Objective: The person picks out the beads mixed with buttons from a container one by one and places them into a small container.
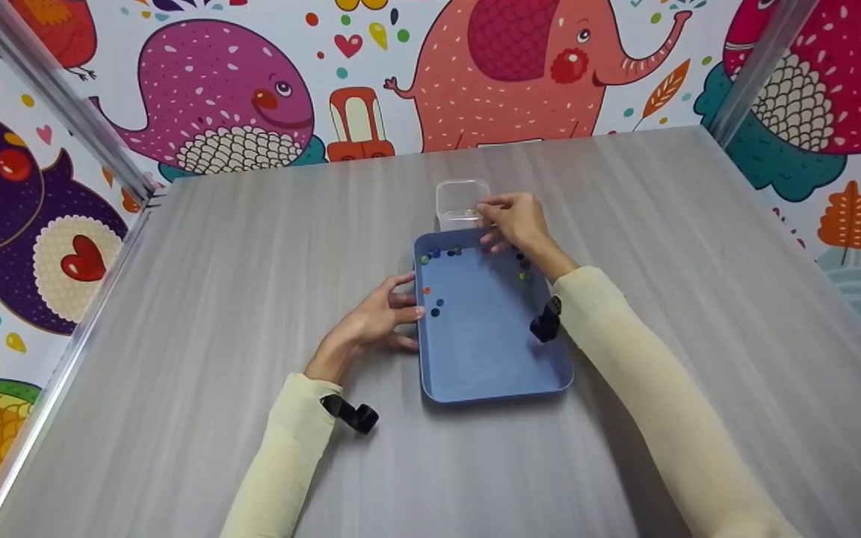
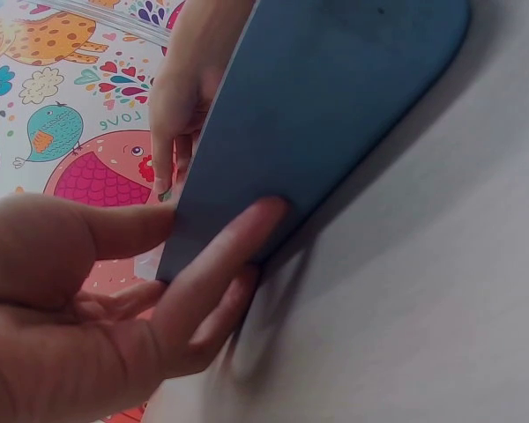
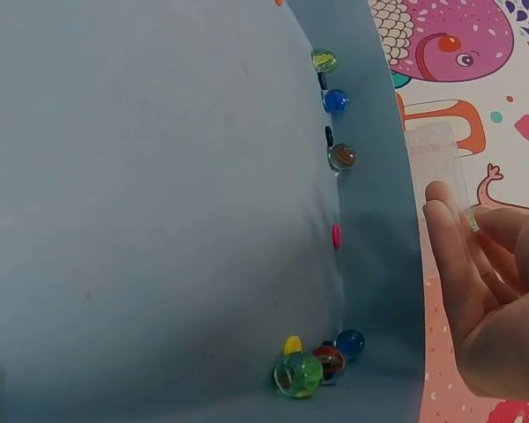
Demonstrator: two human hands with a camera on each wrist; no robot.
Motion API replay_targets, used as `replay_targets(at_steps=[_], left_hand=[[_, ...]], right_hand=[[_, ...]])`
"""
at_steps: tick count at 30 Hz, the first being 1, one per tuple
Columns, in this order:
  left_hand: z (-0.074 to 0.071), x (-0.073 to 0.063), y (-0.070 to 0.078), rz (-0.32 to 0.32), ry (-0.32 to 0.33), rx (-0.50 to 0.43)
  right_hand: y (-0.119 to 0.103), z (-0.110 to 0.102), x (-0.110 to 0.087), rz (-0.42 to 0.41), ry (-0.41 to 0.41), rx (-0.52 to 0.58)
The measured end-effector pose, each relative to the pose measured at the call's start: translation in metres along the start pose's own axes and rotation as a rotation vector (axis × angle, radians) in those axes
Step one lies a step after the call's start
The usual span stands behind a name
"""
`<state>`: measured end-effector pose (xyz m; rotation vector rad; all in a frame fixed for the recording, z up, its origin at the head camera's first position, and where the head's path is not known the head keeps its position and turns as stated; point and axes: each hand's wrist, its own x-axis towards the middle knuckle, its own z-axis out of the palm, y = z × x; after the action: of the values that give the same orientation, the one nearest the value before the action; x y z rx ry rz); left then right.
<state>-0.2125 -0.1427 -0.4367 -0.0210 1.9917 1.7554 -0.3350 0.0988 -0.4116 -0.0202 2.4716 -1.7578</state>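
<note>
A blue tray point(image 1: 490, 344) lies on the table, several glass marbles point(image 3: 297, 374) and small flat coloured pieces point(image 3: 337, 237) along its inner edges. On its left side my left hand point(image 1: 371, 320) grips the wall, thumb at the rim and fingers against the outside. Beyond the far end stands a clear plastic box point(image 1: 462, 196). My right hand point(image 1: 522, 223) is at that box's right side, above the tray's far edge. Between its thumb and fingertips it pinches a small green marble point(image 3: 474, 220), mostly hidden by the fingers.
The grey wood-grain table point(image 1: 251, 314) extends around the tray. Walls printed with cartoon animals point(image 1: 229, 97) stand at the back and sides, with metal posts point(image 1: 64, 90) at the corners. Black wrist cameras point(image 1: 352, 415) sit on both cream sleeves point(image 1: 640, 373).
</note>
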Motion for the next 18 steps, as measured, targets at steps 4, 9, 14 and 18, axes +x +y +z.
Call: replay_targets(at_steps=[4,9,14,18], left_hand=[[-0.0005,-0.0003,0.0002,0.0,0.0,0.012],[-0.0007,0.0004,-0.0008,-0.003,0.001,0.025],[-0.001,0.0006,-0.0011,-0.007,-0.001,0.024],[-0.0007,0.0,-0.0001,-0.006,0.0,0.026]], right_hand=[[0.0,-0.0004,0.0003,0.016,0.002,0.001],[-0.0012,-0.0007,-0.0017,0.019,-0.002,-0.013],[-0.0009,-0.0008,-0.001,0.021,-0.008,-0.01],[-0.0004,-0.0002,-0.0009,0.023,-0.001,-0.005]])
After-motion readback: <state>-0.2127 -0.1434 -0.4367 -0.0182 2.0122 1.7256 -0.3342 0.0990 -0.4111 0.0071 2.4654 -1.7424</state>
